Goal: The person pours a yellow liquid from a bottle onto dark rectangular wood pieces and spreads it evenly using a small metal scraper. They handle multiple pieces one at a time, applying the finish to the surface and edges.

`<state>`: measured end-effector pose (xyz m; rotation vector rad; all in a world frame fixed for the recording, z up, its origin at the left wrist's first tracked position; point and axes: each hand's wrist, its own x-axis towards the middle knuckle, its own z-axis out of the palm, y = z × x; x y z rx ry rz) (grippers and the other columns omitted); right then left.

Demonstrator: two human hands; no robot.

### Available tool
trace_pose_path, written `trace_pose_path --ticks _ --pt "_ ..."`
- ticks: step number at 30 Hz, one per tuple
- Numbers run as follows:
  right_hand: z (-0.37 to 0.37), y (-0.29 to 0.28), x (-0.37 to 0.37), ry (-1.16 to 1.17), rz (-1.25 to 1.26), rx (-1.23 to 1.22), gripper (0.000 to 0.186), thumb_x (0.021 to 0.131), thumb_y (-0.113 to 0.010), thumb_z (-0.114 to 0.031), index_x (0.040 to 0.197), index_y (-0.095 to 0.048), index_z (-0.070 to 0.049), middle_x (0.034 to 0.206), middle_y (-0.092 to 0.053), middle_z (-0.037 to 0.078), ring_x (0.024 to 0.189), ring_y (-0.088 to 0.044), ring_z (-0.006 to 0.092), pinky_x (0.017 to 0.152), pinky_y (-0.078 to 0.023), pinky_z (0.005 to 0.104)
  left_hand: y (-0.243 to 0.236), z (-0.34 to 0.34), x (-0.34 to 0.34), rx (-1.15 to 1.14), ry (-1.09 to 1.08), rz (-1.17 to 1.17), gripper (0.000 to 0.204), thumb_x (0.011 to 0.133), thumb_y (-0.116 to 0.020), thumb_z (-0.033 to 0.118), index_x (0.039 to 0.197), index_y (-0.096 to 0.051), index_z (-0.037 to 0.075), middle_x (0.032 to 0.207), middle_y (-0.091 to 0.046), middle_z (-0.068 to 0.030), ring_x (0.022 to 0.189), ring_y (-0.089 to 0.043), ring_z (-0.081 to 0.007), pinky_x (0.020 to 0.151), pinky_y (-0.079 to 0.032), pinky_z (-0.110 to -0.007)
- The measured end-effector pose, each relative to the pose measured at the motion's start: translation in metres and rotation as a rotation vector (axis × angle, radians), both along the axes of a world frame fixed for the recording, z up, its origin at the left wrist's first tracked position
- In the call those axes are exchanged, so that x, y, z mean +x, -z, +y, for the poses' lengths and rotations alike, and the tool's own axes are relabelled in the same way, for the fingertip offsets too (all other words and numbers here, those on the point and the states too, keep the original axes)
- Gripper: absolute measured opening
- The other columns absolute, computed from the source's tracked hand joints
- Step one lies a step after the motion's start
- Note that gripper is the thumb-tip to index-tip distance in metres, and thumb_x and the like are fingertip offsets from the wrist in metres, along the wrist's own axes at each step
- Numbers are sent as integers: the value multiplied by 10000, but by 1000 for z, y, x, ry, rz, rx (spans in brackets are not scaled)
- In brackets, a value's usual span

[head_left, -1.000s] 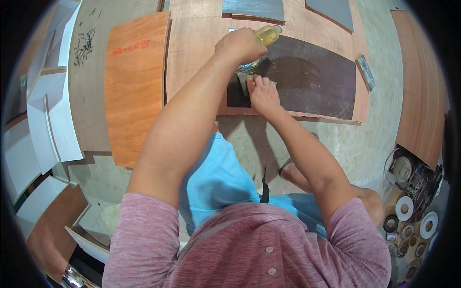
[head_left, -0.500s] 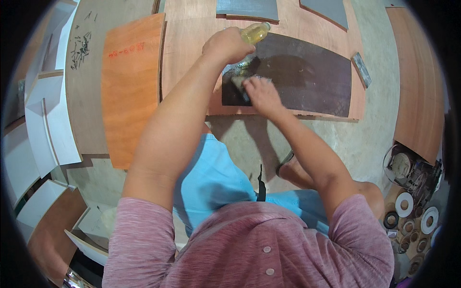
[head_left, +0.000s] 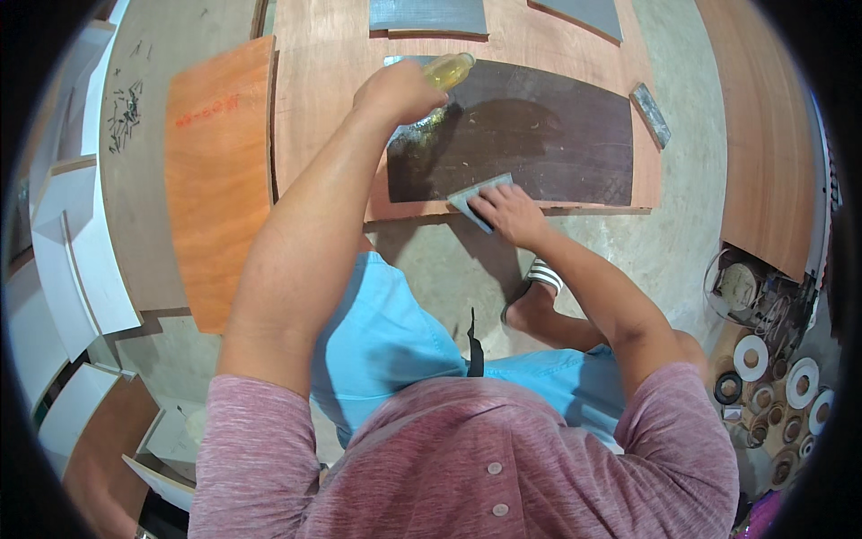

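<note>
My left hand [head_left: 400, 92] is closed around a clear bottle [head_left: 449, 71] of yellow liquid, held above the left part of a dark brown panel [head_left: 548, 130]. Wet, shiny liquid [head_left: 415, 135] covers part of that panel's left end, with my left arm's shadow across it. At the panel's near edge, my right hand [head_left: 512, 214] grips a flat grey scraper [head_left: 478, 199] with a wide straight edge. The scraper hangs partly over the front edge of the pale plywood board [head_left: 332, 117] beneath the panel.
An orange-brown panel [head_left: 218, 180] lies to the left, beside a board with scattered dark screws or nails [head_left: 126, 117]. Grey panels [head_left: 426, 16] lie at the far side, and a small grey block [head_left: 650, 117] sits right. Rolls of edging tape [head_left: 751, 357] are at the lower right.
My right hand has drawn the scraper from the panel's wet left area toward me, to its near edge. My left hand still holds the bottle over the panel. The whole view has shifted slightly.
</note>
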<state>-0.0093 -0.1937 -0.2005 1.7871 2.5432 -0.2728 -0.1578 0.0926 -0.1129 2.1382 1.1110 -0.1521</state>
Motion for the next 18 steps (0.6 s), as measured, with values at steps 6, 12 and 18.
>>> trace_pose_path --ticks 6,12,18 --pt "68 19 -30 66 -29 -13 360 857 -569 -193 1214 -559 -142 1098 -572 55 1025 -572 243 860 -456 385 -4 -6 15 -56 -2 62 455 765 -713 366 1093 -740 51 1112 -725 -171 1032 -700 -324 896 -546 -419" --pt "15 12 9 -72 6 -121 399 860 -585 -204 1254 -547 -157 1177 -564 54 1081 -558 247 908 -446 381 -5 -5 7 -24 0 87 451 762 -699 355 1099 -738 59 1111 -726 -165 1036 -700 -318 902 -545 -413" --pt "55 -7 33 -154 -9 -34 386 889 -562 -203 1274 -543 -205 1218 -561 44 1117 -542 248 939 -437 378 0 -5 6 -32 -25 81 443 755 -694 349 1092 -740 64 1102 -728 -163 1029 -701 -321 904 -543 -416"
